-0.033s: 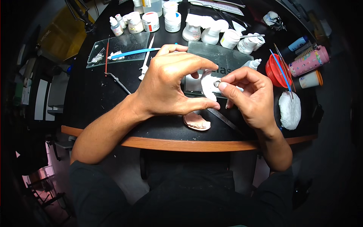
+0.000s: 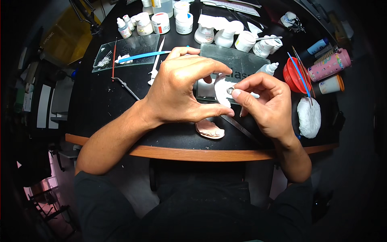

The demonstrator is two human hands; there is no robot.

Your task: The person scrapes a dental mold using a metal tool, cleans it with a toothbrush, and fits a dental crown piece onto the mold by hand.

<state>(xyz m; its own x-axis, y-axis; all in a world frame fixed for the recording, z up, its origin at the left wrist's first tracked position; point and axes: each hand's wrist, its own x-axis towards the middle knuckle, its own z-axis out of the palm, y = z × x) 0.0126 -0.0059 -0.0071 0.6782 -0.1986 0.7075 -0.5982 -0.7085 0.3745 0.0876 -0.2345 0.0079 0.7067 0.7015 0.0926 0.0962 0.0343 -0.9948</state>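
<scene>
My left hand curls with thumb and index finger round the upper and lower ends of an irregular white piece, over a glass slab. My right hand is closed in a pinch on a small metal ring against the right side of that white piece; its other fingers are curled and partly hidden. Below my left hand a pale pink dental cast lies on the black desk, beside a steel tool that runs toward the front edge.
White jars and bottles line the back. A second glass slab with blue and red tools lies at left, near a bent metal tool. At right are red bowls, a pink bottle, a cup and a white wrapped lump.
</scene>
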